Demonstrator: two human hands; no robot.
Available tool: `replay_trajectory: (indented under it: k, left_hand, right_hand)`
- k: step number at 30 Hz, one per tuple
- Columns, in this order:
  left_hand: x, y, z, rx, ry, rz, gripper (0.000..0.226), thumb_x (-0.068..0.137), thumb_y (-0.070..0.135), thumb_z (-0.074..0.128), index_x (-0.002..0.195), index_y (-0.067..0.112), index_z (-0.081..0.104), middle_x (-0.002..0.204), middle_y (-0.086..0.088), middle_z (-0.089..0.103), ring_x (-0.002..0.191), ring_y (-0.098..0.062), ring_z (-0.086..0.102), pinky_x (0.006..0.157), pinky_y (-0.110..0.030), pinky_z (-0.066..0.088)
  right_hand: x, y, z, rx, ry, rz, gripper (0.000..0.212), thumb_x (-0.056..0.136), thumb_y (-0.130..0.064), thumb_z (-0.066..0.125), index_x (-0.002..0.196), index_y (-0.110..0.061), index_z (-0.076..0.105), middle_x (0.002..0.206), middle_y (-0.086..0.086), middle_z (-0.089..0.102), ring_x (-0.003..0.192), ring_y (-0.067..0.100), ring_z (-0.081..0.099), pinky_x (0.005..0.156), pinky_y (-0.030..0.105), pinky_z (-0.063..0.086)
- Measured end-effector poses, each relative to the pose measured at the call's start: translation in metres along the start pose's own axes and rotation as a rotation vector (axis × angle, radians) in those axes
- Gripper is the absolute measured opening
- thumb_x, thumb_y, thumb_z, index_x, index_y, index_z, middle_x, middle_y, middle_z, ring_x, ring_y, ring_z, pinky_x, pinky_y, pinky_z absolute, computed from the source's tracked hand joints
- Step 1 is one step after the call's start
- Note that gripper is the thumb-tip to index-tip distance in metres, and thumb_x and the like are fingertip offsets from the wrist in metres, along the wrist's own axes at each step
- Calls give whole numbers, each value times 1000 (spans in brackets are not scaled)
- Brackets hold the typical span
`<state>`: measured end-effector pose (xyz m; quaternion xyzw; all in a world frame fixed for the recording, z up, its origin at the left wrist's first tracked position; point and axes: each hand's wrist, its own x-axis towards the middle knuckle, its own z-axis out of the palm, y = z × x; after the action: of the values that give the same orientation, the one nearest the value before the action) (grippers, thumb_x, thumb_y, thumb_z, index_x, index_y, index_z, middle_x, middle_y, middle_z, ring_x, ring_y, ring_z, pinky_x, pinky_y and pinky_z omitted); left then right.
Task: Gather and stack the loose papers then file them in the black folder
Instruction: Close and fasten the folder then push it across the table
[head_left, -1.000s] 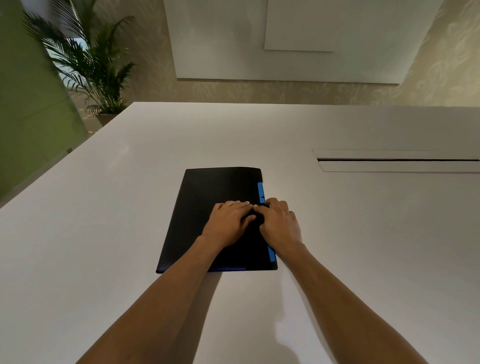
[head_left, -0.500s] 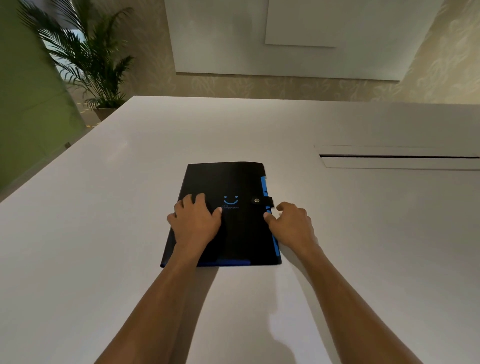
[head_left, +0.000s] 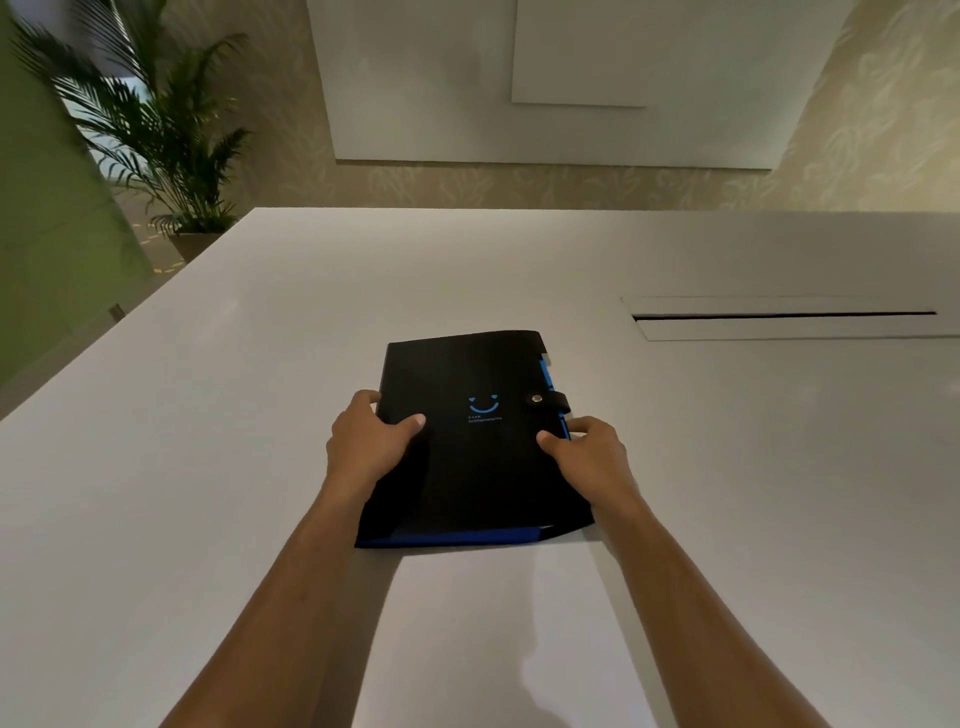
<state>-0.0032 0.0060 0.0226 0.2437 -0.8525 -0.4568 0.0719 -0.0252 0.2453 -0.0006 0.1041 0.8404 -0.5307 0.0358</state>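
Note:
The black folder (head_left: 478, 467) with a blue smile logo and blue inner edges lies shut in the middle of the white table (head_left: 208, 467), its strap snapped over the right edge. My left hand (head_left: 366, 441) grips its left edge, thumb on the cover. My right hand (head_left: 589, 449) grips its right edge just below the snap strap, thumb on the cover too. The near end of the folder looks slightly raised off the table. No loose papers are in sight.
A long cable slot (head_left: 784, 318) is cut into the table at the right rear. A potted palm (head_left: 156, 135) stands on the floor beyond the table's far left corner. A white wall panel (head_left: 571, 78) hangs behind.
Both hands left the snap strap at the folder's right edge and moved apart. They now clasp the folder's left and right sides, and the folder has shifted a little.

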Motion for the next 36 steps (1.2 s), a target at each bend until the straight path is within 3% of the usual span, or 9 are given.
replay_trajectory:
  k: [3, 7, 11, 15, 20, 23, 29, 32, 36]
  left_hand:
    - [10, 3, 1, -157, -49, -43, 59, 82, 33, 74, 132, 20, 46, 135, -10, 53, 114, -29, 55, 83, -37, 46]
    - [18, 15, 13, -241, -70, 12, 46, 86, 19, 70, 129, 20, 51, 135, -7, 53, 116, -27, 54, 88, -35, 49]
    - [32, 37, 30, -287, -99, 87, 41, 89, 13, 67, 126, 22, 54, 137, -4, 53, 122, -26, 52, 95, -38, 48]
    - [47, 64, 55, -360, -134, 141, 47, 89, 13, 67, 132, 23, 52, 139, -1, 50, 121, -22, 51, 82, -27, 46]
    - [96, 129, 129, -398, -189, 164, 48, 86, 13, 70, 130, 25, 53, 137, 1, 52, 114, -17, 51, 80, -24, 48]
    - [109, 137, 126, -442, -198, 179, 46, 86, 10, 70, 126, 26, 56, 135, 0, 53, 115, -18, 53, 80, -25, 51]
    - [166, 163, 164, -481, -178, 239, 40, 89, 6, 66, 124, 23, 59, 131, -1, 55, 108, -17, 55, 59, -10, 53]
    - [197, 174, 182, -434, -160, 260, 34, 90, 7, 65, 120, 22, 61, 127, -1, 55, 108, -18, 56, 62, -11, 52]
    - [236, 177, 206, -329, -85, 255, 31, 89, 10, 67, 118, 19, 62, 128, -5, 57, 107, -20, 56, 83, -24, 50]
  right_hand:
    - [5, -2, -11, 142, -105, 84, 36, 91, -29, 68, 120, -21, 49, 107, 6, 65, 94, 24, 69, 87, 46, 59]
    - [14, -1, -29, 275, -187, 125, 41, 91, -17, 70, 124, -19, 46, 112, 14, 67, 93, 29, 72, 83, 50, 61]
    - [35, 0, -53, 319, -102, 69, 38, 91, -13, 69, 122, -23, 50, 114, 15, 67, 94, 31, 72, 82, 52, 61]
    - [67, -1, -81, 346, -52, 10, 32, 92, -13, 68, 112, -31, 52, 111, 12, 70, 87, 26, 75, 72, 45, 63]
    - [170, -9, -134, 411, 24, -15, 39, 91, -6, 68, 121, -25, 52, 112, 13, 70, 91, 26, 74, 70, 40, 61]
    - [194, -22, -129, 413, 31, -33, 40, 91, -4, 68, 122, -21, 51, 111, 13, 70, 91, 24, 72, 64, 34, 59]
    - [274, -35, -134, 402, 35, -50, 44, 90, -5, 70, 126, -22, 50, 110, 10, 69, 88, 19, 72, 61, 29, 59]
    - [310, -39, -130, 354, 52, -69, 46, 89, -5, 70, 128, -20, 50, 113, 11, 67, 92, 21, 71, 72, 35, 62]
    - [354, -38, -119, 239, 81, -83, 51, 89, -9, 72, 134, -18, 48, 122, 12, 64, 104, 27, 67, 88, 46, 59]
